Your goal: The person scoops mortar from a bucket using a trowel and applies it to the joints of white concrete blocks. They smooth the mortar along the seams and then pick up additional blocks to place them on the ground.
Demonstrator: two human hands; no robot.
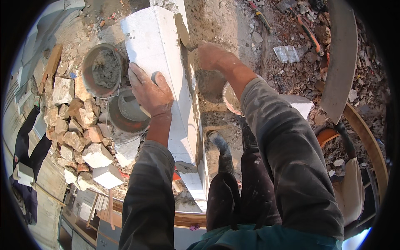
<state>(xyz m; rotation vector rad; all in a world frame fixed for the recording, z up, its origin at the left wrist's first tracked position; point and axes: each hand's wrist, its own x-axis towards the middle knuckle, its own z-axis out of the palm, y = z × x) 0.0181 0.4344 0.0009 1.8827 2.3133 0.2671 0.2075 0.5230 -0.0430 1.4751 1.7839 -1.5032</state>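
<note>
My left hand (152, 93) lies on a long white block (152, 33), fingers apart, at its left side. My right hand (212, 58) is closed on a trowel (186, 41), whose blade is at the mortar-smeared right face of the block. Left of the block stand a bucket of grey mortar (104, 71) and a second bucket (127, 114), partly hidden by my left hand. A round container (231, 98) shows behind my right forearm.
Rubble stones (75, 133) lie at left, near a person carrying a block (25, 175). At right are a grey board (339, 58), a curved timber (366, 137), tools (310, 35), debris and another person's sleeve (350, 187). A white block (298, 104) sits beside my right forearm.
</note>
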